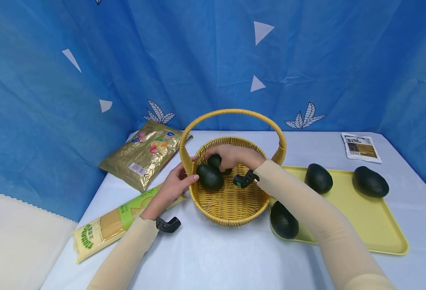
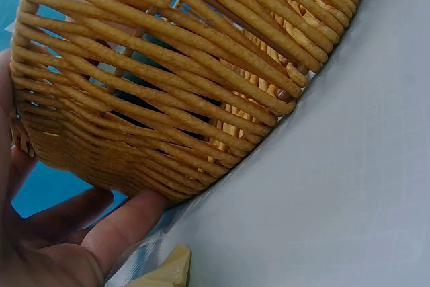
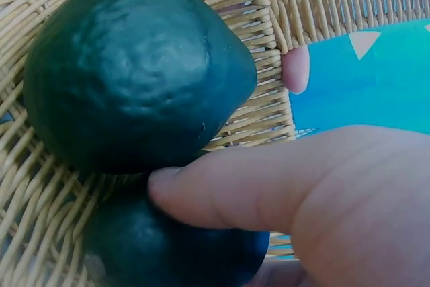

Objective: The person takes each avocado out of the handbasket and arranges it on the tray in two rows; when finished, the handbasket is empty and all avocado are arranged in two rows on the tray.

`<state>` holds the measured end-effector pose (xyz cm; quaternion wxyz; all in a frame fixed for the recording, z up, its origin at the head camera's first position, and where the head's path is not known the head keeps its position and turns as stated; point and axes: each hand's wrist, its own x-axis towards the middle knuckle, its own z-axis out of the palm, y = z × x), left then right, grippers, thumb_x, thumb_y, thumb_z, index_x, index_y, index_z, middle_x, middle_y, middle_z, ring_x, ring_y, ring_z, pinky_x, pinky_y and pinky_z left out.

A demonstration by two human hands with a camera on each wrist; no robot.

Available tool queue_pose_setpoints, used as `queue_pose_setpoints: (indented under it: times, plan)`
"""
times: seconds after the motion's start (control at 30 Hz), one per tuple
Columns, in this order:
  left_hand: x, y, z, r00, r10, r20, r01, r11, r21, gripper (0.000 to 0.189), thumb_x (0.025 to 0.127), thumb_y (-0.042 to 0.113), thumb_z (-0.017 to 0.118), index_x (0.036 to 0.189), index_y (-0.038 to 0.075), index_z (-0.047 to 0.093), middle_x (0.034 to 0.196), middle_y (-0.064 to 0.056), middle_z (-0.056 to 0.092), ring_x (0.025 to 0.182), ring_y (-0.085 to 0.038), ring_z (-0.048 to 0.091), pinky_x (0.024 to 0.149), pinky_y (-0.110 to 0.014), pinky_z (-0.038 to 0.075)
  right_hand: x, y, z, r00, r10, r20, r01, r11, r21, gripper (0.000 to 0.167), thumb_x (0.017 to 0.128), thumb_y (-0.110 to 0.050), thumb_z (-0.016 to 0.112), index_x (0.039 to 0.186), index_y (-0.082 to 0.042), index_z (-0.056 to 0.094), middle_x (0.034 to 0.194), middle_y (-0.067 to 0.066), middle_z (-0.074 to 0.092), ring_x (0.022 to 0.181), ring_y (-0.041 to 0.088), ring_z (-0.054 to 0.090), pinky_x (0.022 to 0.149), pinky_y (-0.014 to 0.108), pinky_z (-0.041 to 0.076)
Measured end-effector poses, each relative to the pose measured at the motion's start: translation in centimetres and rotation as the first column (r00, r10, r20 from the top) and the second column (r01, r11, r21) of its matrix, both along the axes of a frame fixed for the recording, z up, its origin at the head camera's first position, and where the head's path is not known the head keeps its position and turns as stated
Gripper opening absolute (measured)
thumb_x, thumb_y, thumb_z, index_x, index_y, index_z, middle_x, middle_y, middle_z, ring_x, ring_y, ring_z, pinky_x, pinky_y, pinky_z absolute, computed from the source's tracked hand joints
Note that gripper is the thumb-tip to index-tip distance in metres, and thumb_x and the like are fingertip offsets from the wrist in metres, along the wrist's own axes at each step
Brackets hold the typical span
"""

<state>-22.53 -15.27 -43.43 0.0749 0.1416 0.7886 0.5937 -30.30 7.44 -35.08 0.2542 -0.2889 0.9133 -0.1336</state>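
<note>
A yellow wicker basket [image 1: 234, 201] with a tall arched handle stands in the middle of the table. My left hand [image 1: 176, 181] holds its left rim, thumb over the edge and fingers along the outside wall; the left wrist view shows these fingers [image 2: 127, 226] against the weave. Inside the basket, my right hand [image 1: 232, 156] grips a dark green avocado [image 3: 175, 247], its thumb lying across the top. Another avocado [image 3: 134, 72] lies right beside it against the basket's wall, near the left thumb. My right hand partly covers the gripped avocado in the head view.
On the right, a yellow tray [image 1: 365, 229] bears three avocados, one of them [image 1: 319, 178] beside my right forearm. A small white packet [image 1: 361, 148] lies behind the tray. At left are a gold bag [image 1: 145, 155] and a long noodle pack [image 1: 108, 223].
</note>
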Motion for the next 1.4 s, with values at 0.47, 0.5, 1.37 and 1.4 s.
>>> queue_pose_setpoints:
  times: [0.47,0.5,1.37,1.4]
  plan:
    - [0.0,0.3,-0.1,1.000,0.001,0.000,-0.001,1.000,0.001,0.063,0.098,0.021,0.065,0.157,0.021,0.041,0.152,-0.016,0.052,0.130,-0.037,0.058,0.102,-0.040,0.052,0.7,0.6,0.4,0.997,-0.051,-0.060,0.052,0.998,0.019,0.057,0.087,-0.002,0.071,0.140,-0.021,0.059,0.138,0.011,0.059,0.106,0.026,0.055,0.080,0.035,0.046]
    - [0.0,0.3,-0.1,1.000,0.002,-0.001,-0.002,1.000,-0.001,0.063,0.098,0.021,0.065,0.157,0.021,0.041,0.152,-0.016,0.052,0.130,-0.037,0.058,0.103,-0.041,0.052,0.9,0.7,0.6,0.996,-0.056,-0.068,0.057,0.998,0.022,0.057,0.088,-0.003,0.071,0.140,-0.021,0.059,0.137,0.011,0.059,0.104,0.025,0.055,0.078,0.035,0.046]
    - [0.0,0.1,-0.2,1.000,0.016,-0.016,-0.016,1.000,-0.020,0.062,0.099,0.022,0.065,0.156,0.021,0.042,0.152,-0.015,0.053,0.132,-0.036,0.057,0.106,-0.045,0.049,10.2,8.8,6.3,0.982,0.136,-0.129,-0.152,0.980,-0.124,0.052,0.086,-0.007,0.075,0.134,-0.022,0.062,0.137,0.012,0.056,0.115,0.028,0.056,0.088,0.039,0.054]
    - [0.0,0.1,-0.2,1.000,0.016,-0.017,-0.017,1.000,-0.021,0.062,0.099,0.022,0.065,0.156,0.021,0.042,0.152,-0.015,0.053,0.133,-0.036,0.057,0.106,-0.045,0.049,10.3,9.1,6.3,0.980,0.147,-0.136,-0.165,0.978,-0.131,0.052,0.085,-0.006,0.075,0.134,-0.022,0.063,0.136,0.012,0.057,0.114,0.027,0.056,0.087,0.038,0.054]
